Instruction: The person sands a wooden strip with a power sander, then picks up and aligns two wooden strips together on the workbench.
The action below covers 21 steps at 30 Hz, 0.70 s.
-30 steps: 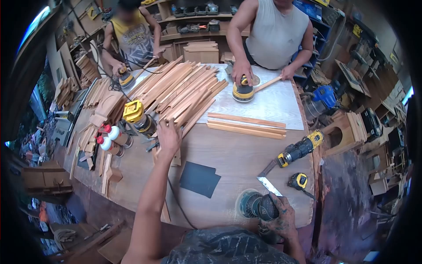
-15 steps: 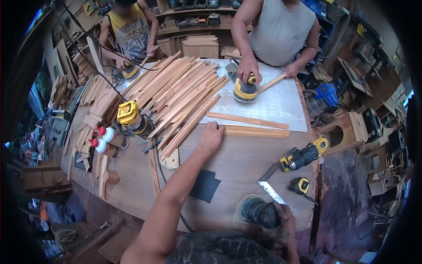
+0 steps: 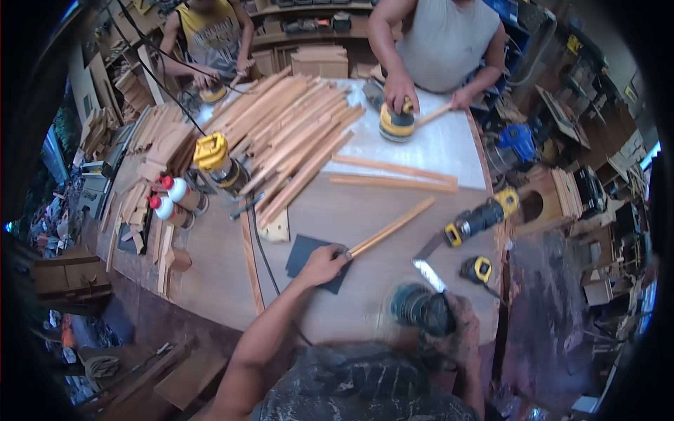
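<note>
My left hand (image 3: 325,266) is closed around one end of a thin wooden strip (image 3: 393,228), which slants away to the upper right over the table. Beneath that hand is a dark sheet, perhaps sandpaper (image 3: 302,252). My right hand (image 3: 463,324), partly blurred, grips a green and black sander (image 3: 420,309) near the table's front edge; its round pad faces left. Just beyond the sander lies a metal square (image 3: 428,275). Two more wooden strips (image 3: 393,184) lie farther off, beside a large pile of strips (image 3: 295,133).
Across the table, one person uses a yellow sander (image 3: 397,123); another works at far left. A cordless drill (image 3: 481,219) and tape measure (image 3: 477,269) lie right. A yellow power tool (image 3: 219,161) and red-capped bottles (image 3: 172,203) stand left. A cable (image 3: 263,256) crosses the table.
My left hand has drawn a strip off the far group and brought it nearer, over the dark sheet. My right hand stays on the sander. The view has tilted slightly downward.
</note>
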Available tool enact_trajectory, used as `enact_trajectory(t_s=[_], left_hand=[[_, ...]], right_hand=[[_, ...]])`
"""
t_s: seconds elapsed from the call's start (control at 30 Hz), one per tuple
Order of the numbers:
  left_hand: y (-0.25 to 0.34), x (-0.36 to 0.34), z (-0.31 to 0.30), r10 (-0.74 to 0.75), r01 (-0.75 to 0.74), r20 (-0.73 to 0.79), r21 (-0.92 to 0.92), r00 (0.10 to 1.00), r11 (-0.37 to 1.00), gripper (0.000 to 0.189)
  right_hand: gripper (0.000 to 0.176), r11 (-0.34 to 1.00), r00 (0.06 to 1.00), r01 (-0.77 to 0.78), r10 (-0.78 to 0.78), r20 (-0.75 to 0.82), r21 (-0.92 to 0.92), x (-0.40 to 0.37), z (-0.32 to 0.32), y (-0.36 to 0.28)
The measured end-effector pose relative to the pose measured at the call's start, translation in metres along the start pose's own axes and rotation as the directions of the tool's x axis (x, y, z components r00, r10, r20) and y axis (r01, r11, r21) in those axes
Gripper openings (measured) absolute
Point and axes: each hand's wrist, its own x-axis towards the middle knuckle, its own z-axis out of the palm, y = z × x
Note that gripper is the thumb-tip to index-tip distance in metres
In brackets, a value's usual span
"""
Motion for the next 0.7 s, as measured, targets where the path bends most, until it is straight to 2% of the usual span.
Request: enact_trajectory(t_s=[0.03,0.07,0.1,0.17,0.2,0.23,0.3,0.33,0.43,0.5,0.57,0.6,0.7], left_hand=[[-0.005,-0.021,0.009,-0.058,0.058,-0.007,-0.082,0.998,0.995,0.04],[-0.007,-0.047,0.02,-0.081,0.083,0.018,-0.243,0.997,0.967,0.035],[-0.009,-0.065,0.028,-0.132,0.152,0.078,-0.395,0.988,0.906,0.034],[-0.019,-0.104,0.044,-0.215,0.301,0.211,-0.649,0.954,0.699,0.033],[-0.032,-0.115,0.051,-0.217,0.367,0.297,-0.722,0.93,0.586,0.031],[-0.042,-0.126,0.061,-0.227,0.384,0.31,-0.749,0.923,0.54,0.031],[-0.05,-0.141,0.076,-0.231,0.402,0.331,-0.796,0.915,0.451,0.03],[-0.049,-0.148,0.081,-0.243,0.386,0.303,-0.792,0.921,0.474,0.029],[-0.047,-0.164,0.093,-0.277,0.283,0.104,-0.597,0.955,0.751,0.028],[-0.058,-0.17,0.103,-0.25,0.226,-0.018,-0.366,0.968,0.903,0.033],[-0.072,-0.174,0.111,-0.185,0.173,-0.1,-0.121,0.978,0.978,0.036],[-0.068,-0.179,0.112,-0.162,0.151,-0.152,-0.081,0.975,0.985,0.041],[-0.055,-0.191,0.107,-0.135,0.152,-0.148,0.115,0.98,0.982,0.046]], right_hand=[[0.098,1.0,1.0,0.005,-0.006,-0.01,-0.027,-0.001,-0.002,-0.004],[0.097,1.0,0.999,0.005,-0.006,-0.031,-0.03,-0.005,-0.002,-0.006],[0.096,0.999,0.998,0.014,-0.015,-0.055,-0.033,-0.007,-0.001,-0.007],[0.095,0.999,0.994,0.049,-0.046,-0.095,0.024,-0.015,-0.002,-0.016],[0.096,0.997,0.995,0.049,-0.044,-0.087,0.061,-0.018,-0.003,-0.019],[0.096,0.997,0.996,0.048,-0.044,-0.073,0.058,-0.022,-0.003,-0.022],[0.097,0.997,0.997,0.055,-0.053,-0.059,0.047,-0.029,-0.004,-0.026],[0.096,0.999,0.999,0.025,-0.023,-0.047,0.041,-0.033,-0.004,-0.03],[0.096,0.999,0.998,0.048,-0.049,-0.051,-0.005,-0.042,-0.003,-0.04],[0.097,0.998,0.997,0.065,-0.065,-0.045,-0.013,-0.049,0.001,-0.035],[0.097,0.998,0.998,0.062,-0.063,-0.028,-0.027,-0.052,0.005,-0.035],[0.098,0.998,0.999,0.048,-0.048,-0.013,-0.042,-0.053,0.006,-0.038],[0.098,0.997,1.0,0.009,-0.008,0.017,-0.072,-0.059,0.009,-0.042]])
